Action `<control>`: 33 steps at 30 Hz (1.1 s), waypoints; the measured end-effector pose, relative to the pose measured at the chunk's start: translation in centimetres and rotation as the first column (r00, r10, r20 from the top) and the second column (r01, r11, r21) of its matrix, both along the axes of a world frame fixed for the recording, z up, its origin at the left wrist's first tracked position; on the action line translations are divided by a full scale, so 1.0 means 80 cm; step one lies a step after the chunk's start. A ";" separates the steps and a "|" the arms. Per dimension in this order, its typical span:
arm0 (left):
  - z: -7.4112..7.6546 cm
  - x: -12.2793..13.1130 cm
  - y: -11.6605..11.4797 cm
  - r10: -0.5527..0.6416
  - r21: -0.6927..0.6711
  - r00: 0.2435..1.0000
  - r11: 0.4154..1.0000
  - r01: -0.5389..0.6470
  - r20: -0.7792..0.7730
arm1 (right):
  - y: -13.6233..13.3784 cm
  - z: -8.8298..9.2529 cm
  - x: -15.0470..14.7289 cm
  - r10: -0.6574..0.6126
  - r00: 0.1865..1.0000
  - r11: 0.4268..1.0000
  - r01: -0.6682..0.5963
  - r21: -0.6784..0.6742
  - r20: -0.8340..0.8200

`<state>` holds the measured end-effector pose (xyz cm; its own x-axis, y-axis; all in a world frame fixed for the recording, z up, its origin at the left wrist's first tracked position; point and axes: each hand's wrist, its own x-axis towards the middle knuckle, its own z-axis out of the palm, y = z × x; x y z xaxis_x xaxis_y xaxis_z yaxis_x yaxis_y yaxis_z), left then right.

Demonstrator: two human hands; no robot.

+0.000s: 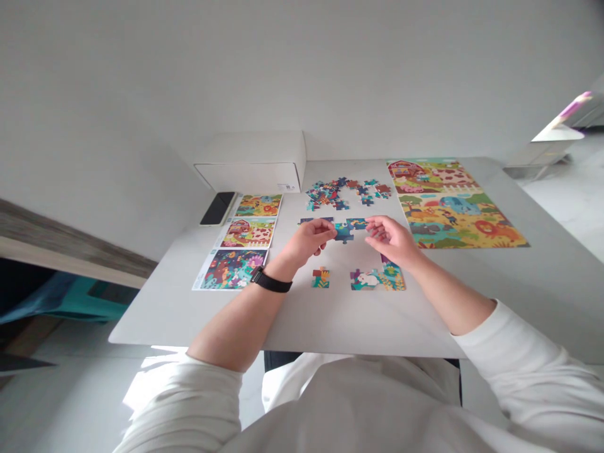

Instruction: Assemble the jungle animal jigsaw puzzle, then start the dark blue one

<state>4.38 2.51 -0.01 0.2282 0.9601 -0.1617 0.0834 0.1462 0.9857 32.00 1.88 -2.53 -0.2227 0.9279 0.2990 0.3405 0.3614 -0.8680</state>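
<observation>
Dark blue puzzle pieces lie between my hands. My left hand, with a black watch on its wrist, has thumb and forefinger pinched at the left edge of these pieces. My right hand is at their right end, fingers apart, with nothing visibly held. Nearer me lies a joined section with a white rabbit, running up at its right side under my right hand. A small section with yellow leaves lies to its left. Loose pieces are heaped beyond my hands.
Three picture sheets lie at the left beside a phone. A white box stands against the wall. Two finished-looking animal pictures lie at the right. The table's front edge is close to my body.
</observation>
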 end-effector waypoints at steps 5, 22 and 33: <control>-0.003 0.008 -0.004 -0.067 -0.014 0.998 0.998 0.067 0.002 | -0.011 -0.002 -0.009 0.053 0.976 0.976 -0.095 0.195 0.211; 0.015 -0.060 0.003 0.305 0.510 0.601 0.836 0.203 -0.739 | -0.007 -0.007 -0.002 0.021 0.960 0.932 -0.120 0.342 0.280; 0.017 -0.121 0.017 0.227 0.255 0.240 0.963 0.092 -0.944 | -0.006 -0.009 -0.002 0.021 0.955 0.944 -0.116 0.308 0.295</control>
<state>-5.30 3.88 1.37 -0.0131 0.9999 -0.0048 0.9861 0.0137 0.1659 31.86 1.38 -3.27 -0.4015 0.7735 0.4904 0.5200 0.6333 -0.5732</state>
